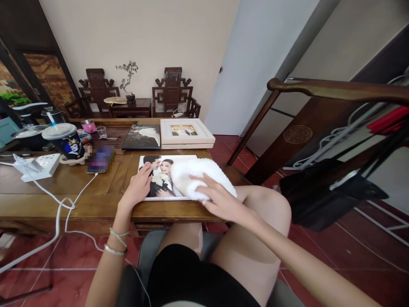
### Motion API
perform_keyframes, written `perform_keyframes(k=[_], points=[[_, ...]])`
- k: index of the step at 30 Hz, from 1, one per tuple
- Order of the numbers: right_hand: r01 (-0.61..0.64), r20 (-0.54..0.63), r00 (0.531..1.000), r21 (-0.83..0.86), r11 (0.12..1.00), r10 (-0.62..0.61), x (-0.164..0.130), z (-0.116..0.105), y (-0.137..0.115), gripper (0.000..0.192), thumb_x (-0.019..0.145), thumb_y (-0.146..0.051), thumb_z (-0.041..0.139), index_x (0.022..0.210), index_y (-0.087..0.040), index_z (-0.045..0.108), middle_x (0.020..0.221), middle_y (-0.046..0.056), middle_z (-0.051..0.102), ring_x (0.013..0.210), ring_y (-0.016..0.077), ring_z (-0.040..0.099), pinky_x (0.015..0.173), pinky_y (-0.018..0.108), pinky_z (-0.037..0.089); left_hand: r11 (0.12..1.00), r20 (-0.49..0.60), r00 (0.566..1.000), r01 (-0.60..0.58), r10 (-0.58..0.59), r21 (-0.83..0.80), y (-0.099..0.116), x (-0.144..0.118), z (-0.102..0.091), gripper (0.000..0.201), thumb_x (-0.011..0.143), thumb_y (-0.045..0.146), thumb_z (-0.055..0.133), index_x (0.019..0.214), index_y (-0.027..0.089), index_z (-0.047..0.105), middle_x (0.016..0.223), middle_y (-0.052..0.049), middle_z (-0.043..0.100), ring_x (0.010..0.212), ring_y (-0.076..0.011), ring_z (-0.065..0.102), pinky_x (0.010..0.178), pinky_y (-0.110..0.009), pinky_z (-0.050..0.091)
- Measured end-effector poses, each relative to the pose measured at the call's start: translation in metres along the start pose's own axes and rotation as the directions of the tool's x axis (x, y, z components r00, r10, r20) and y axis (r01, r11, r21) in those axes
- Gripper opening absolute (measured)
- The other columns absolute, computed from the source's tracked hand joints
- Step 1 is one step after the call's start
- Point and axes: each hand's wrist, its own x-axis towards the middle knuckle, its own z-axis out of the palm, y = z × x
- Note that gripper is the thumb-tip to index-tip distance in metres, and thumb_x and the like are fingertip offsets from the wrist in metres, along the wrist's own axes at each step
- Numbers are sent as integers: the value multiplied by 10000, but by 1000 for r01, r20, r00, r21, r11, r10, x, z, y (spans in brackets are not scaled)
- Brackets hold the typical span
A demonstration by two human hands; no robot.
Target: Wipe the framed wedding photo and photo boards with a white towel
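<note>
A photo panel (159, 190) with a picture of a couple lies flat near the front edge of the wooden table. My left hand (139, 186) rests on its left side, with the fingers stretched out over the picture. A fluffy white cloth (217, 172) covers the right part of the panel and overhangs its right edge. My right hand (217, 198) is closed on the near side of this cloth, which is bunched under the fingers and pressed against the panel.
Behind the panel lie a dark photo panel (137, 138) and a white framed picture on a box (188, 143). To the left are a lidded drink cup (65, 143), a phone (100, 160), a power strip (41, 166) and white cables. A wooden chair (319, 90) with a black bag (306, 200) stands right.
</note>
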Motion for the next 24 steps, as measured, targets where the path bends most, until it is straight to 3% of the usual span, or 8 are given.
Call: perform_keyframes(k=[3,5,10,16,20,24], points=[[51,59,997,47,998,-54,-18,-9,-22,326,636,-18,440,818,-197,643,1415,124,550,1346,271,465,1174,500,269,1000,-22,1000,-12,12,-1,-3,1,2,513,961,210,303,1465,188,396,1587,-92,316,1477,-216,260,1176,-466,276],[58,70,996,67,996,-63,-19,-11,-21,332,649,-22,435,824,-202,652,1358,110,599,1316,276,497,1152,490,307,1000,-32,999,-18,18,0,-3,1,3,508,963,215,304,1460,185,406,1582,-97,327,1473,-220,271,1176,-467,276],[-91,16,996,25,996,90,12,-2,24,321,722,-96,473,943,-185,688,1096,121,697,1134,319,596,936,425,476,999,-44,998,-35,34,-12,-2,-1,1,496,980,240,296,1462,193,403,1574,-98,342,1469,-221,281,1166,-485,288],[-95,-53,993,129,987,102,73,-1,77,196,823,-240,491,850,-164,670,822,69,687,769,229,587,747,309,442,998,-40,998,-59,58,-17,-6,0,1,493,976,251,314,1454,188,414,1570,-113,347,1464,-233,293,1155,-497,304],[-131,-67,987,170,977,144,95,1,92,195,823,-246,487,825,-151,657,783,57,679,731,211,578,705,277,405,997,-51,996,-71,69,-28,-8,1,2,495,973,264,324,1449,174,423,1565,-120,354,1462,-234,298,1163,-483,297],[-158,-70,984,119,980,167,93,2,86,199,832,-230,485,851,-154,668,767,66,686,746,230,595,728,293,412,998,-70,996,-60,57,-38,-8,2,3,486,971,262,327,1439,189,438,1560,-109,367,1462,-224,299,1166,-470,300]])
